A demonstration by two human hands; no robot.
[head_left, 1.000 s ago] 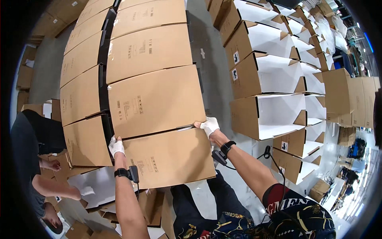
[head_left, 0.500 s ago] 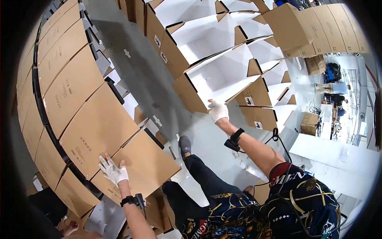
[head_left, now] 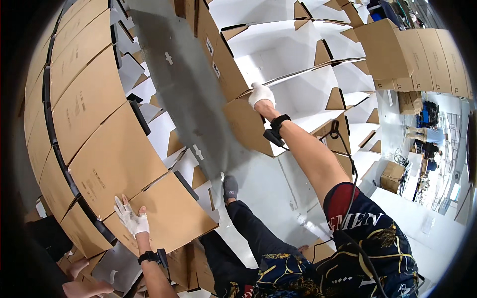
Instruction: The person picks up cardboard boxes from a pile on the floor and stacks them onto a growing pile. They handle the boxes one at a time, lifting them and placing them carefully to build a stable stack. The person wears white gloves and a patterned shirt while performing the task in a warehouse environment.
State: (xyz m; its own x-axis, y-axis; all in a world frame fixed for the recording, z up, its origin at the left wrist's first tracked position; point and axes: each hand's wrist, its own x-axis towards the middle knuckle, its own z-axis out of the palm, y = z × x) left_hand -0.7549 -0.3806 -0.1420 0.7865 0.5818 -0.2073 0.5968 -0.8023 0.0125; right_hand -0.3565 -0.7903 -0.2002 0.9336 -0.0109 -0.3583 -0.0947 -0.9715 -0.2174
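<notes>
My left hand (head_left: 131, 218), in a white fingerless-tipped glove, lies flat with fingers spread on the brown face of a cardboard box (head_left: 174, 213) in the stacked row on the left. My right hand (head_left: 262, 94), also in a white glove, is closed at the upper edge of an open-topped cardboard box (head_left: 247, 124) with a white inside. Its fingertips are partly hidden, but they appear curled round the edge where this box meets the neighbouring open box (head_left: 268, 49). A black band sits on each wrist.
Grey floor (head_left: 198, 107) runs between the two box rows, with small white scraps on it. A black strap (head_left: 60, 161) crosses the left stack. Another person's hand (head_left: 87, 288) shows at the lower left. More boxes (head_left: 422, 54) and a white table (head_left: 417, 213) stand right.
My right hand has moved from the near box's front corner to its far upper edge. My left hand stays spread on the cardboard. The view has shifted slightly.
</notes>
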